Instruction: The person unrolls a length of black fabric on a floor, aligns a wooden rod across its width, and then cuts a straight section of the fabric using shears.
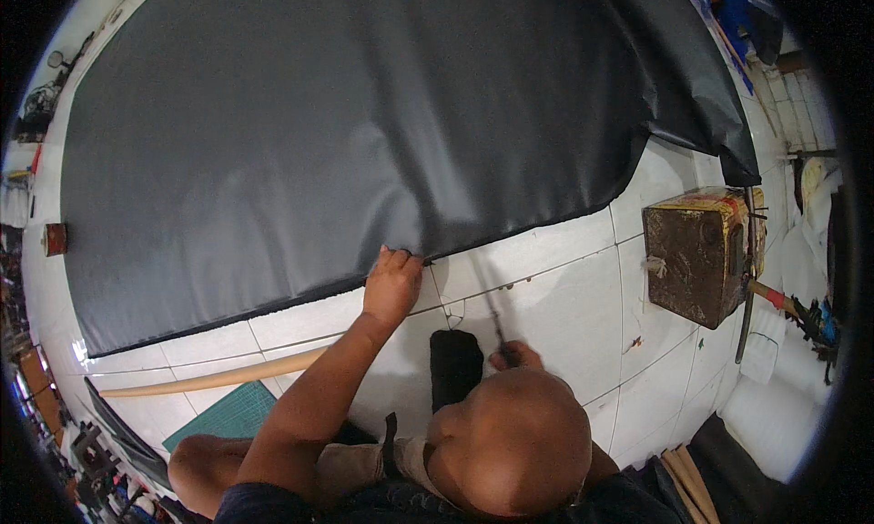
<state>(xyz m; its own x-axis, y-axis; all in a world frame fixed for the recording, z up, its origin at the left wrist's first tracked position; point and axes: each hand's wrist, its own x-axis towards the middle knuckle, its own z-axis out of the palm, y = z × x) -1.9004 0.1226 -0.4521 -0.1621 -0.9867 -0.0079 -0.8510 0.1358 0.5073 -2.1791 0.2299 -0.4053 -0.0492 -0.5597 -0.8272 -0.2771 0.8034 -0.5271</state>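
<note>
One large black leather-like sheet spreads over the white tiled floor, its near edge running in front of the person. Just beside its right end stands one worn, rusty-brown box with a red-and-yellow top; any lettering there is too small to make out. The sheet's folded right corner reaches the back of this box, though whether they touch I cannot tell. One small brown block sits at the sheet's left edge.

Both hands work near the middle. The left hand has its fingers bunched on the near edge, gripping the sheet. The right hand curls around the handle of one thin, dark tool, blurred, its kind unclear; a bent knee partly blocks the view of that arm. Between the hands and nearer the person lies one black, soft-looking object, hard to identify.

To the left, one long tan rod passes behind the left forearm, and one green cutting mat lies nearer the person. Two tan strips lie at lower right, near a white roll.
</note>
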